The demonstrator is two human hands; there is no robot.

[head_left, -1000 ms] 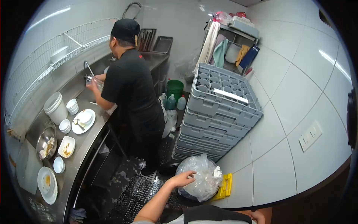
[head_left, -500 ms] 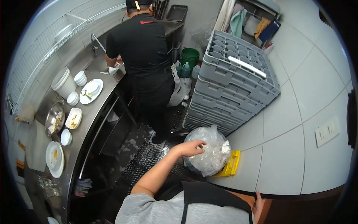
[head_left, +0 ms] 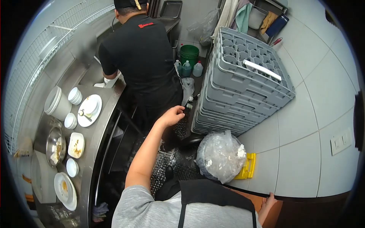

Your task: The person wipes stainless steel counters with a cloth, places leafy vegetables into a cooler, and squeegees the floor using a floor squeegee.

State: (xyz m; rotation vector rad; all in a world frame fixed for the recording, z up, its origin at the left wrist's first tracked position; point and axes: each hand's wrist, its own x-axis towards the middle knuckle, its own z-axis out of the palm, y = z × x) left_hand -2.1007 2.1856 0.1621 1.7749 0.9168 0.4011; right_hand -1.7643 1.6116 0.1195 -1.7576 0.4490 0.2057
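My left hand point(head_left: 173, 116) is stretched forward over the floor. Its fingers are loosely bent and apart, with nothing visible in them, and it is near the back of a co-worker in a black shirt point(head_left: 140, 57). Right of and below this hand sits a round bin lined with a clear plastic bag point(head_left: 220, 157), with crumpled white scraps on top. My right hand point(head_left: 268, 202) is low on the right, touching the dark wall edge beside an orange-brown panel point(head_left: 276, 209). Its fingers are partly hidden, so I cannot make out a grip.
Tall stacked grey glass racks point(head_left: 243, 91) stand against the tiled wall. On the left, a steel counter point(head_left: 93, 152) bears white plates point(head_left: 67, 190), bowls and a steel bowl point(head_left: 55, 146). A green bucket point(head_left: 189, 53) stands at the back. A yellow plastic object point(head_left: 249, 166) is behind the bin.
My left hand has moved from above the bagged bin to the left and forward, with its fingers more bent. The view has shifted. My right hand stays by the wall edge.
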